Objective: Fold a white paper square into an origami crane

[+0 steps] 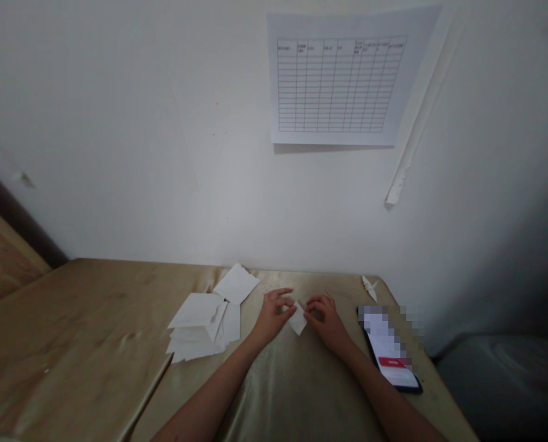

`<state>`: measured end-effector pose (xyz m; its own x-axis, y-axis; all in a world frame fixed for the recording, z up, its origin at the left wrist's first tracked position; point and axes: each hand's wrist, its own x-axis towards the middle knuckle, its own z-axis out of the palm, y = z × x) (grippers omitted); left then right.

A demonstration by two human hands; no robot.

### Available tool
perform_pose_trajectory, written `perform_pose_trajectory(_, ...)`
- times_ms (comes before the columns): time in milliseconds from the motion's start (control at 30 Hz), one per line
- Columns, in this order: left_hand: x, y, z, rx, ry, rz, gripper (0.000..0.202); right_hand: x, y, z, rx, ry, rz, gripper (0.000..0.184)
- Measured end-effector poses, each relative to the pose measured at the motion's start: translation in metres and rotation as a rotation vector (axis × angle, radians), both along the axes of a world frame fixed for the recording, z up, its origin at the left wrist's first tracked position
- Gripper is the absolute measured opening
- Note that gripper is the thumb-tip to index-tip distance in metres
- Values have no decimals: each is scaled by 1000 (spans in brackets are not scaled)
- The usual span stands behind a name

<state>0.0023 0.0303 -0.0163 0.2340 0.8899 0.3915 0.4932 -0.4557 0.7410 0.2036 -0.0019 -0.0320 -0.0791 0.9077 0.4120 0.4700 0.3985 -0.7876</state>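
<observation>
A small piece of folded white paper (298, 321), diamond-shaped, is between my two hands over the brown table. My left hand (274, 314) pinches its left corner between thumb and index finger. On the opposite side my right hand (322, 314) pinches the right corner in the same way. The lower point of the paper faces me. A finished folded paper crane (370, 287) lies near the far right corner of the table. Left of my hands are a pile of loose white paper sheets (195, 313) and a squarish stack of paper (237, 283).
A smartphone (396, 377) with its screen lit lies to the right of my right forearm. The table (85, 331) has a glossy brown cover with a seam at left. Behind it a white wall carries a printed table sheet (333, 138). Something dark grey (508, 380) stands beyond the right edge.
</observation>
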Motion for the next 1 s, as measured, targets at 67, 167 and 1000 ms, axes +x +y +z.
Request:
perform_pose_trajectory(67, 1, -2, 1, 16, 13, 2, 8, -1, 0, 0, 6, 9, 0, 9)
perform_pose_trajectory(167, 3, -6, 3, 44, 22, -12, 8, -3, 0, 1, 10, 26, 7, 12)
perform_pose_trajectory(1000, 4, -8, 4, 51, 10, 0, 5, -2, 0, 8, -10, 21, 44, 18)
